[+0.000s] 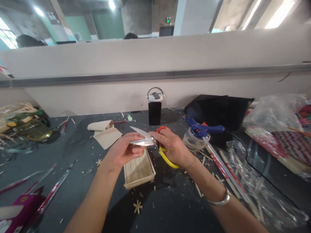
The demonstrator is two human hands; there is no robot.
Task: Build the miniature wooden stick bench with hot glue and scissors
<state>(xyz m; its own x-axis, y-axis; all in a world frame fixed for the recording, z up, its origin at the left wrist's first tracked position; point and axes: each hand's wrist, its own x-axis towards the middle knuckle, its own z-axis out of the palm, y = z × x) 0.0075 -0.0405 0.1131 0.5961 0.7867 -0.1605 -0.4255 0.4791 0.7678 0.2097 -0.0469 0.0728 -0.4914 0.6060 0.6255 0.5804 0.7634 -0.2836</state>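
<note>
My right hand [173,145] grips a pair of scissors [170,160] with red and yellow handles. Their blades are spread apart and point left, above a small tray of light wooden sticks [139,168]. Close to the lower blade, the fingers of my left hand [125,150] are pinched together. What they hold, if anything, is hidden. A small star of crossed sticks [137,206] lies in front of the tray, and another stick star [99,162] lies left of it. Sheets of beige paper [107,136] rest behind my left hand.
A black bottle [155,111] with a loop handle stands near the wall. To the right, a blue glue gun [201,127] lies over a clear jar [191,142], beside crumpled plastic wrapping [259,181]. At left are a yellowish bottle [31,129] and a magenta object [19,210]. Stick scraps litter the table.
</note>
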